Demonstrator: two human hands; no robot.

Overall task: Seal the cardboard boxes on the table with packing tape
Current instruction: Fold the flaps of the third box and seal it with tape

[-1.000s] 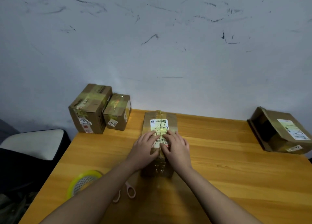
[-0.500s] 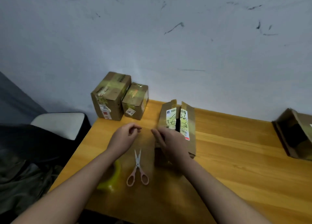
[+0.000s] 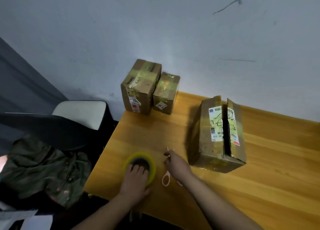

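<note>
Furthest left, off the table, a rumpled dark green garment [image 3: 43, 169] lay heaped below a chair with a pale seat pad [image 3: 81, 113]; neither touched the work.

At the near left corner of the table [image 3: 259, 186] the left hand [image 3: 134, 183] rested on the yellow-rimmed roll of packing tape [image 3: 139, 165], its fingers dipping into the core; whether they were clenched round the rim or merely laid there could not be told. Just to its right the right hand [image 3: 176, 165] hovered over the pink-handled scissors [image 3: 167, 174], fingers loosely curled, apparently grasping nothing; the contact was too blurred to settle.

Two taped boxes [image 3: 141, 87] stood touching at the far left corner, against the wall; they looked already sealed. Right of the hands sat the open box [image 3: 218, 134], its labelled top flaps sprung apart with a dark gap between them.

The step appeared to be fetching tape; it would go best by finding the free end first, pulling a strip longer than the seam, pressing both flaps flat together, then laying the strip centred over the gap and down both end faces.

The table was glossy orange-toned wood; the wall [image 3: 173, 30] behind was pale, scuffed with dark marks; the light was dim.
</note>
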